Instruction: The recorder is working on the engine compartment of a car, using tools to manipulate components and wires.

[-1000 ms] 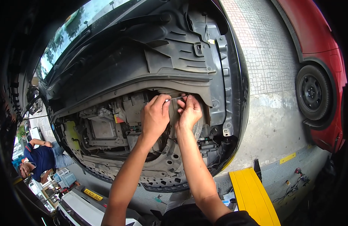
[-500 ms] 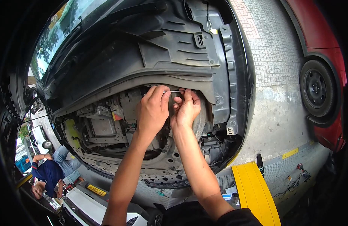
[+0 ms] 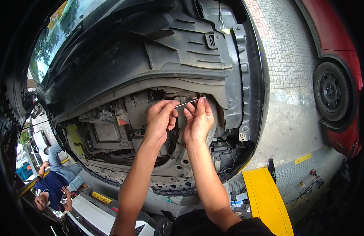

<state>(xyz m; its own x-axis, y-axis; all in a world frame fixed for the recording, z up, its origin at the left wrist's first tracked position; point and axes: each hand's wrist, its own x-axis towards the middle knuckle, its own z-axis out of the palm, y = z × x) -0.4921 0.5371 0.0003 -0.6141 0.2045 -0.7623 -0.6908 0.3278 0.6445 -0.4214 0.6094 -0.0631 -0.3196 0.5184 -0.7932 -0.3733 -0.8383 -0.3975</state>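
My left hand (image 3: pixel 160 120) pinches the lower left end of a thin metal rod (image 3: pixel 186 103). My right hand (image 3: pixel 197 124), palm turned toward me, has its fingertips closed on the rod's other end, where a small tip shows. Both hands are over a car's exposed mechanical bay (image 3: pixel 107 133), below a curved grey edge (image 3: pixel 158 83). Above them spreads a large black plastic panel (image 3: pixel 111 59). Beside my right hand are cables, brackets and black housings (image 3: pixel 219 155).
A yellow ramp (image 3: pixel 262 196) stands at lower right, near tools and cables (image 3: pixel 308 185). A red car (image 3: pixel 339 31) is on the right beside paving (image 3: pixel 286 59). A person in dark blue (image 3: pixel 52 188) is at lower left, near a white vehicle (image 3: pixel 95 212).
Both hands have shifted slightly right, and the rod now tilts upward to the right. My left fingers have curled differently. The person at left has changed posture.
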